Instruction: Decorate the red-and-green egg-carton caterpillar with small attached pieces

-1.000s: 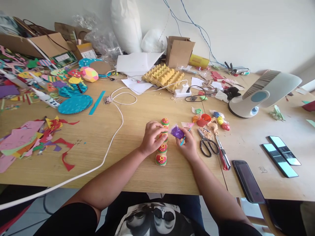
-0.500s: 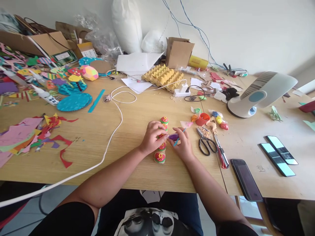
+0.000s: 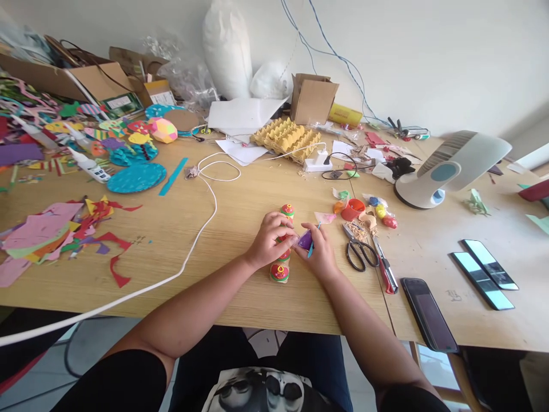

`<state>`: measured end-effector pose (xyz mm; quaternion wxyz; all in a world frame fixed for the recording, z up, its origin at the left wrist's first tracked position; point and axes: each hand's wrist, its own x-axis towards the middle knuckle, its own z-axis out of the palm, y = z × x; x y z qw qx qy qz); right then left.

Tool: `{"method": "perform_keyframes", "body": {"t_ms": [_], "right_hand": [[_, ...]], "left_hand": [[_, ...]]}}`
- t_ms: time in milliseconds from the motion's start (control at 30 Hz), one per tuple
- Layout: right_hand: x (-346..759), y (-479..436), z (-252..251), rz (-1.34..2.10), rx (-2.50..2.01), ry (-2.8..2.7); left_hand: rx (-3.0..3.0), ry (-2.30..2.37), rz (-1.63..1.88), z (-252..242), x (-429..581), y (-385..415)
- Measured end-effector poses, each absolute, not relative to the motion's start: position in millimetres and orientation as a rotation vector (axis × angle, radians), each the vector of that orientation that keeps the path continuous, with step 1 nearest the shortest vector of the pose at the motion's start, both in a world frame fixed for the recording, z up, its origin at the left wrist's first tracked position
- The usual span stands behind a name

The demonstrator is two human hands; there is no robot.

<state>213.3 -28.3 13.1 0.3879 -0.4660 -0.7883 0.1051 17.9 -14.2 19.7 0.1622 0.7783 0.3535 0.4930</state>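
A small packet of purple clay [image 3: 305,240] in clear wrap sits between my two hands. My left hand [image 3: 268,241] is closed, its fingertips pinching the left edge of the wrap. My right hand [image 3: 321,254] grips the packet from the right, with a thin blue stick [image 3: 310,250] also between its fingers. Below and behind my left hand stands a row of small red cups [image 3: 279,273] with green rims and yellow loops on top. My left fingers hide the middle of that row.
Right of my hands lie black-handled scissors [image 3: 361,254], a utility knife [image 3: 386,269] and a phone [image 3: 429,313]. Beyond them are a red cup [image 3: 353,209], wrapped clay lumps [image 3: 380,210] and a white fan [image 3: 441,171]. A white cable [image 3: 189,257] crosses the table's left side.
More of the purple clay shows between my hands now, and the blue stick stands more upright. My view has shifted slightly. Both hands stay near the same spot.
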Motion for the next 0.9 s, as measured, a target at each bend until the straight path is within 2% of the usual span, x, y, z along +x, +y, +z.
{"method": "perform_keyframes", "body": {"t_ms": [900], "right_hand": [[217.9,-22.0,10.1,0.192,-1.089,-2.168]], "left_hand": [[2.195,1.002,1.361,14.6,16.0,-10.7]]}}
